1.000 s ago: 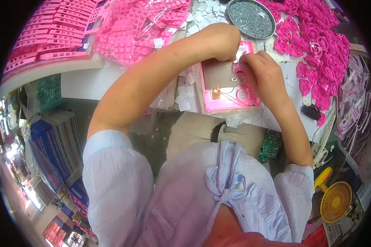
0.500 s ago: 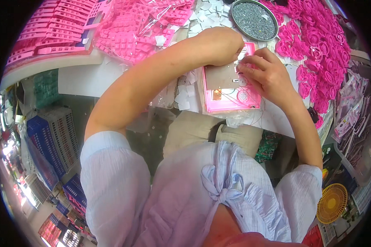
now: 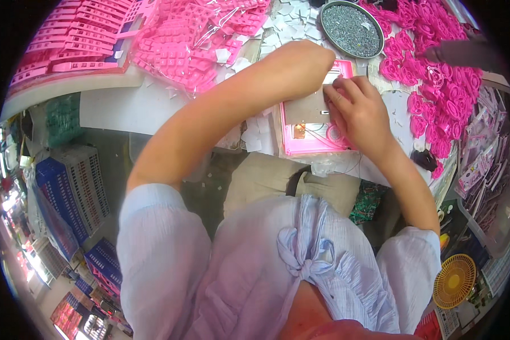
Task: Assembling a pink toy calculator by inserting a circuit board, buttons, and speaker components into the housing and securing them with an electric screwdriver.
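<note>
A pink plastic casing (image 3: 300, 149) lies on the table in front of me, with a flat grey-brown board (image 3: 303, 109) set in it. Thin wires and a round pink ring (image 3: 335, 134) show in its near part. My left hand (image 3: 309, 65) is bent over the casing's far side, its fingers hidden behind the back of the hand. Next to it, my right hand (image 3: 361, 110) rests over the casing's right side. The right fingers are curled together, their tips close to the left hand; whatever they pinch is too small to make out.
A round tray of small metal screws (image 3: 351, 31) stands beyond the casing. Pink ring-shaped parts (image 3: 430, 85) heap at the right, below a blurred dark pointed tool (image 3: 464, 54). Bagged pink key parts (image 3: 175, 56) and stacked pink strips (image 3: 79, 37) lie at the left.
My right hand has shifted slightly down and left over the casing, its fingers drawn closer together. The dark pointed tool has come into view at the upper right.
</note>
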`<state>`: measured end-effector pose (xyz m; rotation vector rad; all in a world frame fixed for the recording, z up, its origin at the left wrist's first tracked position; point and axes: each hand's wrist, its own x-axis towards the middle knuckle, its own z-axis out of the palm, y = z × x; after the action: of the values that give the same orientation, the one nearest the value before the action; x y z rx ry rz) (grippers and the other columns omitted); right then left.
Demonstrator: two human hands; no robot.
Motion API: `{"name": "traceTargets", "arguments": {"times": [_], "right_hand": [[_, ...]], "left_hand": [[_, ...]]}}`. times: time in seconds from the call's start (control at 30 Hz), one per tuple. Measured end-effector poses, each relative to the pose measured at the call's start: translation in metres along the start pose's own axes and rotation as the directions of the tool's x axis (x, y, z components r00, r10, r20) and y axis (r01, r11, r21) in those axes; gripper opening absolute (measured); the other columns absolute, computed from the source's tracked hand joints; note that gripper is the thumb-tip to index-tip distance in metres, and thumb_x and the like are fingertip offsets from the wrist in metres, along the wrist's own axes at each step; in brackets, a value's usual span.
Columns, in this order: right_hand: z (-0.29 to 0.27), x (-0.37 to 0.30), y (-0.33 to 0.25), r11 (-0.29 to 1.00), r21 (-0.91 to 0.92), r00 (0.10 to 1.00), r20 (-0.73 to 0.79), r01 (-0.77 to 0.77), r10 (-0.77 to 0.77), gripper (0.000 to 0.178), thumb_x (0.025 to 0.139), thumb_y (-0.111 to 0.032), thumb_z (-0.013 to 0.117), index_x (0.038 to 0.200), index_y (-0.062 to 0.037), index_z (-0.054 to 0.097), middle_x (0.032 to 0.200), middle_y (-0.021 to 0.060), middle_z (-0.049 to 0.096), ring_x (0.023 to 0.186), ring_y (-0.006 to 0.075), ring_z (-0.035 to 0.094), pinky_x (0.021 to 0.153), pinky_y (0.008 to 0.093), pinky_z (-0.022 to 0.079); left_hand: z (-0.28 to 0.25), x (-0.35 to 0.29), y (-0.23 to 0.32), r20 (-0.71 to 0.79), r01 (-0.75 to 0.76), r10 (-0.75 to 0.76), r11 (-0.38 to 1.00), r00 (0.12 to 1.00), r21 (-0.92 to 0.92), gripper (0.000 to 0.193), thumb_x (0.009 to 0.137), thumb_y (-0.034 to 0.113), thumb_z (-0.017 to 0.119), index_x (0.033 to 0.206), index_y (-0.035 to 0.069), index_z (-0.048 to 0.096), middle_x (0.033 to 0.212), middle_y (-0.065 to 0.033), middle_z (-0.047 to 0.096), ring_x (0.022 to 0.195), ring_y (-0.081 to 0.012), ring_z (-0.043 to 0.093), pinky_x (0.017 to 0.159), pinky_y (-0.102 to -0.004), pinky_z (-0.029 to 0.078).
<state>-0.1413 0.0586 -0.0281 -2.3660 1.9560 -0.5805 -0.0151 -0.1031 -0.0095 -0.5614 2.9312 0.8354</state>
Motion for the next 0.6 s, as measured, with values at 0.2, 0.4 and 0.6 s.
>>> {"name": "traceTargets", "arguments": {"times": [0.2, 0.4, 0.6], "right_hand": [[-0.002, -0.005, -0.020, 0.983, -0.150, 0.991, 0.067, -0.106, 0.117, 0.042, 0.075, -0.014, 0.071, 0.115, -0.0044, 0.064, 0.111, 0.0057, 0.060, 0.100, 0.0265, 0.057, 0.086, 0.0403, 0.047], [-0.015, -0.010, -0.009, 0.981, 0.152, 0.992, 0.031, -0.123, 0.120, 0.035, 0.079, -0.010, 0.069, 0.114, -0.0044, 0.067, 0.106, 0.0082, 0.065, 0.094, 0.0304, 0.060, 0.081, 0.0431, 0.050], [-0.013, 0.027, 0.012, 0.759, 0.609, 0.932, -0.086, -0.231, 0.353, 0.021, 0.088, -0.011, 0.069, 0.108, -0.0046, 0.070, 0.097, 0.0130, 0.069, 0.078, 0.0275, 0.066, 0.068, 0.0374, 0.054]], "left_hand": [[-0.001, -0.043, -0.023, -0.493, 0.259, -0.316, 0.949, 0.811, -0.182, 0.032, 0.085, 0.029, 0.071, 0.096, 0.000, 0.075, 0.092, -0.0231, 0.073, 0.086, -0.0398, 0.070, 0.078, -0.0488, 0.054], [0.040, -0.022, -0.032, -0.669, 0.016, -0.050, 0.998, 0.741, -0.057, 0.021, 0.081, 0.025, 0.074, 0.096, 0.012, 0.078, 0.091, -0.0059, 0.072, 0.082, -0.0260, 0.065, 0.083, -0.0399, 0.042], [0.039, -0.033, -0.018, -0.654, -0.181, 0.050, 0.974, 0.755, -0.134, 0.012, 0.088, 0.016, 0.071, 0.097, 0.011, 0.076, 0.085, -0.0032, 0.073, 0.075, -0.0196, 0.063, 0.081, -0.0375, 0.038]]}}
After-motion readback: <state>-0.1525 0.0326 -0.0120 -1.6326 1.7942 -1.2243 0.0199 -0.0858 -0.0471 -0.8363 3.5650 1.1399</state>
